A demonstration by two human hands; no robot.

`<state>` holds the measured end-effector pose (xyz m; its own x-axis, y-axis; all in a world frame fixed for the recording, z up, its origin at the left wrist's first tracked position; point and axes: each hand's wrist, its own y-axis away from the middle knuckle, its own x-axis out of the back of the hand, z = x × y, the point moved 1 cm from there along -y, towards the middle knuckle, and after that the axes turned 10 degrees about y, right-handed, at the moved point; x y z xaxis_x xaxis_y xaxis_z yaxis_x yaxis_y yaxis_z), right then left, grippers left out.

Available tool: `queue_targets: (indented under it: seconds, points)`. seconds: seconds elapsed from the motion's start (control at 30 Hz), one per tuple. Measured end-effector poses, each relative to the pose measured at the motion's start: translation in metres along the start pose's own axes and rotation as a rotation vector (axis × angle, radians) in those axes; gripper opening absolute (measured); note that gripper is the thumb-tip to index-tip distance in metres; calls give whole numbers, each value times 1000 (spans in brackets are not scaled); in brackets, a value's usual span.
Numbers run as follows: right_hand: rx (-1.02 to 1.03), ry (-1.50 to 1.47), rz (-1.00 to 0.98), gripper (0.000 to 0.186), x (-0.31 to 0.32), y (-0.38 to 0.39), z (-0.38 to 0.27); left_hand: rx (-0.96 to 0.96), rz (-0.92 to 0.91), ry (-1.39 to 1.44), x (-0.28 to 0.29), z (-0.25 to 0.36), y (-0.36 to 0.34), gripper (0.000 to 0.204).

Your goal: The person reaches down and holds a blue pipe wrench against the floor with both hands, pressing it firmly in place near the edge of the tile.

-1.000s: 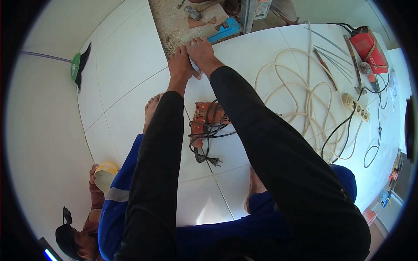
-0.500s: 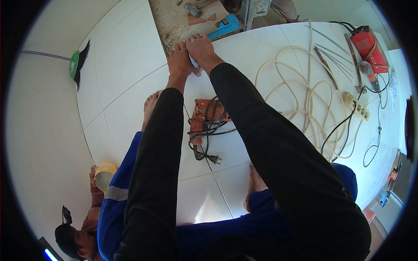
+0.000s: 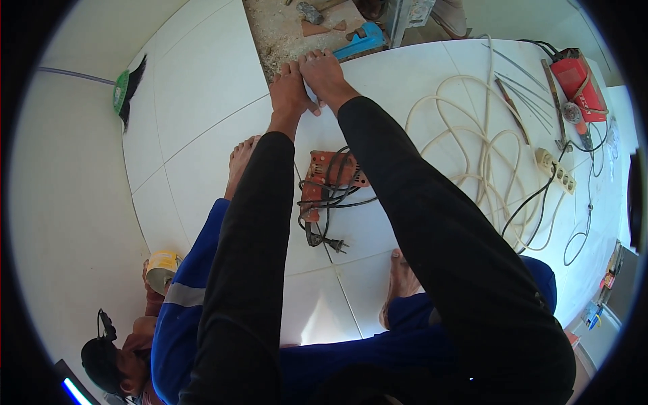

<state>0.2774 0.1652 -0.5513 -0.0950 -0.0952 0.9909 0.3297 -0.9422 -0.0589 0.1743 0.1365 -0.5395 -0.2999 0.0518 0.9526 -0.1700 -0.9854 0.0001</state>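
My left hand and my right hand are side by side at the edge of the white floor tiles, fingers curled over that edge. A small pale patch shows between them; I cannot tell what it is. Just beyond lie a blue wrench-like tool, a hammer and terracotta fragments on rough, dusty ground. Between my forearms an orange power drill lies wrapped in its black cord and plug.
A co-worker at lower left holds a yellow bucket. A green broom rests leftward. Rightward lie looped white cable, a power strip, thin rods, a grinder and a red machine. Someone's leg shows above.
The view has shifted slightly, so most things sit a little further right. My hands keep their grip at the edge. The co-worker's head and bucket have moved slightly.
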Motion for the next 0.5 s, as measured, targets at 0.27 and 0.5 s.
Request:
queue_targets:
  seconds: [0.27,0.5]
  points:
    - [-17,104,91,26,-10,-1,0,11,-27,2,0,2,-1,107]
    - [-11,53,48,34,-10,-1,2,16,-43,3,-2,3,-2,113]
